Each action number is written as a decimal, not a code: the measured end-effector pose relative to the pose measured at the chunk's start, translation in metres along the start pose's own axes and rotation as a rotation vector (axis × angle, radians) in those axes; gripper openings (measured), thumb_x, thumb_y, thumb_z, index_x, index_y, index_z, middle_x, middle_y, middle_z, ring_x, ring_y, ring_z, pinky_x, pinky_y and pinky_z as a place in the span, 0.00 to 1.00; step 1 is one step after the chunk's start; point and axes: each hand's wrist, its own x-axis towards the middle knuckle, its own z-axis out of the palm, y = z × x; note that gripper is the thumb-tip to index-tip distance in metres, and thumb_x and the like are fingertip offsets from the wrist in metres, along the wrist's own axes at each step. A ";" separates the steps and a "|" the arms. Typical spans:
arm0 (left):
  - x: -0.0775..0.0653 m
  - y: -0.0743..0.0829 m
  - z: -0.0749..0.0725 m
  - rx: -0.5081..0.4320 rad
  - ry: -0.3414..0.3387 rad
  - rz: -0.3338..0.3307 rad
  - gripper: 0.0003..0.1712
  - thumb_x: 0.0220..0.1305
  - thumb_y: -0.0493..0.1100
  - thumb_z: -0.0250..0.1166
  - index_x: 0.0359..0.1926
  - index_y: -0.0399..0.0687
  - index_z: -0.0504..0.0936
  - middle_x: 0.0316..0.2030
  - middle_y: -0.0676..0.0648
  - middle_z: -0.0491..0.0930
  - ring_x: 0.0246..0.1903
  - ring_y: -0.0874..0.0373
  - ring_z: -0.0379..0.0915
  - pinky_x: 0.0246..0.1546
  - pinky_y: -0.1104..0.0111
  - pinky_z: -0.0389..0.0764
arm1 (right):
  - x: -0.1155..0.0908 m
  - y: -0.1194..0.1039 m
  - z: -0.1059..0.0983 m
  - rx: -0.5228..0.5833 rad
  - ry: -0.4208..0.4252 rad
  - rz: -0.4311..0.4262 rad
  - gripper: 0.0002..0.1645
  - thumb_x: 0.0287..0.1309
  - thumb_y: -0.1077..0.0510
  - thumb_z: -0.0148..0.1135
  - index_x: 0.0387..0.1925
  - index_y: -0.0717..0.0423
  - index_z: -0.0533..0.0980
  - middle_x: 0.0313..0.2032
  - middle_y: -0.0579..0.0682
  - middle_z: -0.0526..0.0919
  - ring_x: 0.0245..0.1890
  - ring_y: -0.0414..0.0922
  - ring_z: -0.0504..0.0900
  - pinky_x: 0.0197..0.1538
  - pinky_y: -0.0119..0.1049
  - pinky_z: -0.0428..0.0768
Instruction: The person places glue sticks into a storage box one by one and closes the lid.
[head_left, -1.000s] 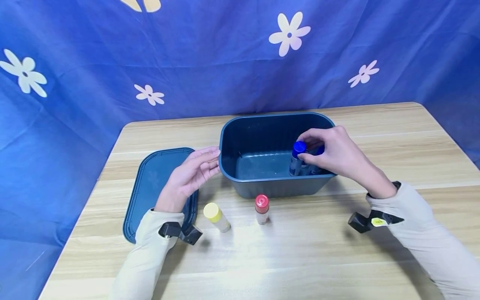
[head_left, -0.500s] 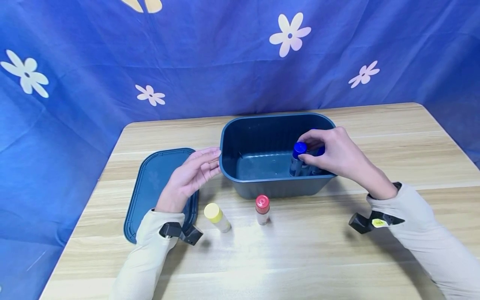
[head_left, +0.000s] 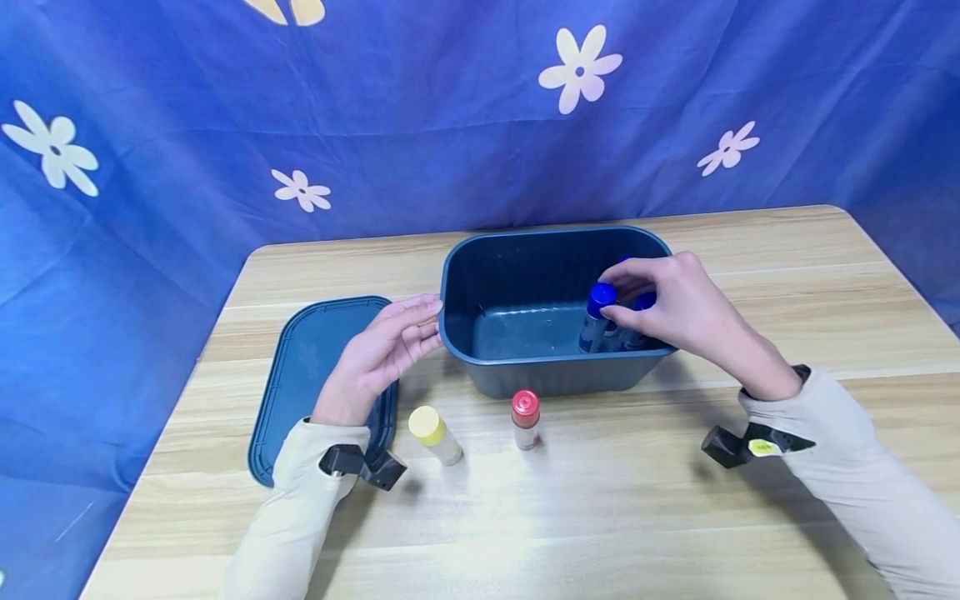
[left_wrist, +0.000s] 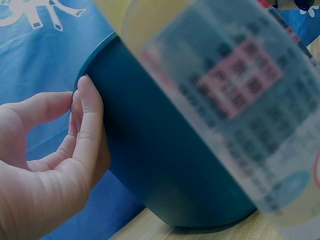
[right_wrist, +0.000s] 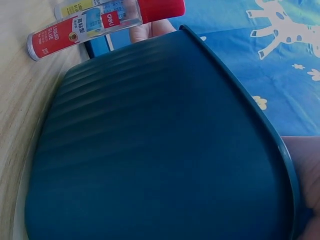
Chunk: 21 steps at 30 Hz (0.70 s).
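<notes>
A blue-capped glue bottle (head_left: 592, 325) stands nearly upright inside the dark teal bin (head_left: 558, 377), at its right end. My right hand (head_left: 678, 304) reaches over the rim and pinches that bottle's cap between thumb and fingers. Other blue-capped bottles (head_left: 643, 302) sit close by, partly hidden under the hand. My left hand (head_left: 386, 346) touches the bin's left end, its fingertips at the rim and outer wall, as the left wrist view also shows. In front of the bin are a red-capped liquid glue bottle (head_left: 525, 419) and a yellow-capped one (head_left: 435, 435).
The bin's flat teal lid (head_left: 303, 367) lies on the wooden table (head_left: 600, 517) at the left, partly under my left forearm. Behind the table hangs a blue cloth (head_left: 420, 117) with white flowers. The yellow-capped bottle's label fills much of the left wrist view.
My right hand and the pinched blue-capped bottle's top have shifted very slightly to the right. The left hand and the bin have stayed put.
</notes>
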 end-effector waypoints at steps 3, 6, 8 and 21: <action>0.000 0.000 0.000 -0.003 0.006 -0.005 0.11 0.72 0.30 0.50 0.40 0.36 0.80 0.33 0.44 0.83 0.35 0.56 0.81 0.39 0.69 0.83 | -0.001 0.001 0.000 0.001 0.015 -0.005 0.16 0.48 0.64 0.74 0.41 0.62 0.82 0.33 0.54 0.87 0.33 0.47 0.87 0.38 0.43 0.85; 0.000 0.001 0.000 -0.001 0.011 -0.011 0.11 0.72 0.31 0.50 0.41 0.36 0.79 0.33 0.44 0.83 0.34 0.56 0.81 0.40 0.69 0.83 | -0.003 0.000 -0.003 0.000 0.034 -0.010 0.16 0.48 0.64 0.74 0.42 0.62 0.82 0.33 0.54 0.87 0.34 0.47 0.87 0.39 0.42 0.84; 0.000 0.001 0.000 -0.005 0.009 -0.015 0.10 0.72 0.31 0.50 0.41 0.36 0.79 0.33 0.43 0.83 0.35 0.56 0.81 0.40 0.68 0.83 | -0.004 -0.001 -0.005 0.001 0.048 -0.014 0.16 0.48 0.63 0.74 0.42 0.62 0.82 0.34 0.54 0.87 0.34 0.47 0.87 0.39 0.40 0.84; 0.000 0.001 0.000 -0.008 0.004 -0.008 0.10 0.72 0.31 0.51 0.40 0.36 0.80 0.34 0.44 0.83 0.35 0.56 0.81 0.40 0.69 0.83 | -0.017 0.001 -0.019 0.047 0.173 -0.011 0.11 0.52 0.63 0.72 0.40 0.57 0.84 0.35 0.47 0.87 0.34 0.34 0.85 0.41 0.19 0.78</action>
